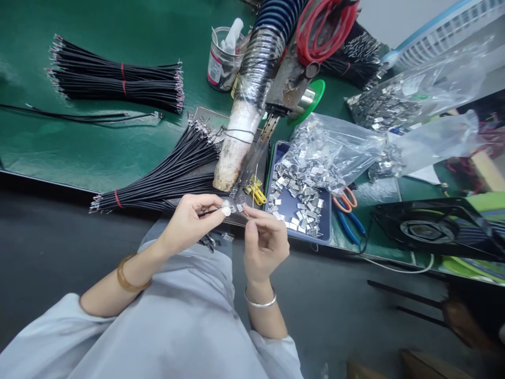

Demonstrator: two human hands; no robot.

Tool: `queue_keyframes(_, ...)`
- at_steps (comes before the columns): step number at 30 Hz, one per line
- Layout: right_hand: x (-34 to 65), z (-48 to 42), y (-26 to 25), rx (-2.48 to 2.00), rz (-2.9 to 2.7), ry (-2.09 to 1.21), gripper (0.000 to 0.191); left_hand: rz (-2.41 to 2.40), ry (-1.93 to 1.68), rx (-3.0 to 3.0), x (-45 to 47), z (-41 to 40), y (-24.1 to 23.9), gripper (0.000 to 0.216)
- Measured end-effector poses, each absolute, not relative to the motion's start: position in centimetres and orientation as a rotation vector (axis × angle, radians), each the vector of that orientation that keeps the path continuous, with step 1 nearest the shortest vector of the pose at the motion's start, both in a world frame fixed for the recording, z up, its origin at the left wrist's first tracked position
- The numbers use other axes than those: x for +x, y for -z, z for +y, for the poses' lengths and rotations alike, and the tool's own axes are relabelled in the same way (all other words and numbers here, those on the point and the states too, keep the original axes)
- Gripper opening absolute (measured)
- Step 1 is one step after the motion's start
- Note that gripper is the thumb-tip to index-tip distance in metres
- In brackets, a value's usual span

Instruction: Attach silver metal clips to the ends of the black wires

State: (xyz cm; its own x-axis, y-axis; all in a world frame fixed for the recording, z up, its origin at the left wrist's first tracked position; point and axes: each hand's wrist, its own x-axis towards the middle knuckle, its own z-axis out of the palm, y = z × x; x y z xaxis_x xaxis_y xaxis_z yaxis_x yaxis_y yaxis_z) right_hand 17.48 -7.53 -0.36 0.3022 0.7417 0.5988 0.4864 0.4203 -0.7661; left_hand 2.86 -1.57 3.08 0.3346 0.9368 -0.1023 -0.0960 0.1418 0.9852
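Observation:
My left hand (195,221) is closed in a pinch on the end of a black cable (205,213), with a white cover on a fingertip. A small silvery metal connector (240,207) shows just past its fingertips, between both hands. My right hand (266,239) is closed, thumb against fingers, and a thin pale wire (254,184) that looks like solder wire rises from its fingertips. Right above the hands is the soldering iron (269,126), clamped tip-down beside a taped fume hose (236,137). Below the left hand, more cable ends with connectors (211,241) hang at the table edge.
Loose black cables (165,179) lie left of the hose, and a tied bundle (118,79) is farther back. A blue tray (327,226) of metal connectors stands right, near orange-handled scissors (347,200), blue-handled pliers (351,226) and a black fan (430,229). A yellow tool (258,195) lies close to my right hand.

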Motion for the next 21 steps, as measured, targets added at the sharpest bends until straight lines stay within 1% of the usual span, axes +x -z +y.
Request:
queue_keyframes(2, 17.4, -7.4, 0.3, -1.228, -1.422, -0.212, 0.008, 0.922, -0.954, 1.172, 2.9, -1.5, -3.1, 0.017)
queue_keyframes(7, 17.5, -7.3, 0.1, -1.215, -1.625, 0.061, 0.014, 0.957, -0.992, 1.187, 3.1, -1.6, -3.0, 0.016)
queue_keyframes(9, 17.6, -7.2, 0.2, -1.180, -1.664, 0.123, 0.015, 0.993, -1.010, 1.198, 3.3, -1.7, -3.0, 0.016)
queue_keyframes(11, 17.6, -7.1, 0.4, -1.151, -1.660, 0.102, 0.015, 1.026, -1.034, 1.206, 3.5, -1.8, -3.0, 0.017)
queue_keyframes(16, 17.4, -6.7, 0.4, -1.208, -1.522, -0.097, 0.015, 1.047, -1.086, 1.184, 3.9, -1.8, -3.3, 0.017)
queue_keyframes(21, 17.3, -6.3, -0.3, -1.215, -1.531, -0.111, 0.017, 1.066, -1.137, 1.163, 4.2, -1.8, -3.5, 0.016)
